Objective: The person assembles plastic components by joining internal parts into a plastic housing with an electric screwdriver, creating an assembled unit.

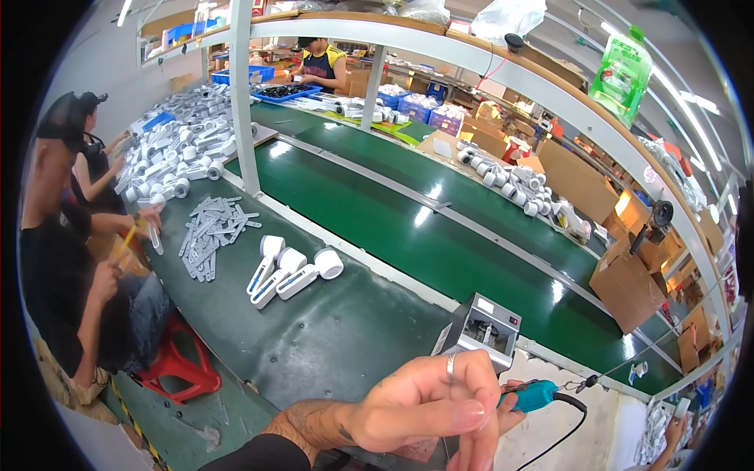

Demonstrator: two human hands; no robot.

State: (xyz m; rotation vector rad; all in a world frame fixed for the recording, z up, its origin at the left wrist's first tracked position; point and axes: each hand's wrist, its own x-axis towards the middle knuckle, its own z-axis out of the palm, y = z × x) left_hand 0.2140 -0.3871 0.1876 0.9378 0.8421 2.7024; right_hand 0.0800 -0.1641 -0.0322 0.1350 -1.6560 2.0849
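Observation:
My left hand point(428, 404), with a ring on one finger, is raised close in front of me over the table's near edge. Its fingers curl in against the thumb; whatever they hold, if anything, is hidden. Just behind it, partly covered, my right hand point(511, 410) grips a teal electric screwdriver point(538, 395) with a black coiled cord. Beyond both hands stands a small grey screw feeder point(488, 326). Three white round-headed devices with long handles point(287, 271) lie on the dark green table point(345, 345), left of the feeder.
A pile of flat grey strips point(212, 235) lies farther left. Many white devices point(184, 141) are heaped beyond it. A green conveyor belt point(353, 200) runs behind a white post point(242, 102). People sit at left, near a red stool point(181, 365). A cardboard box point(628, 286) stands right.

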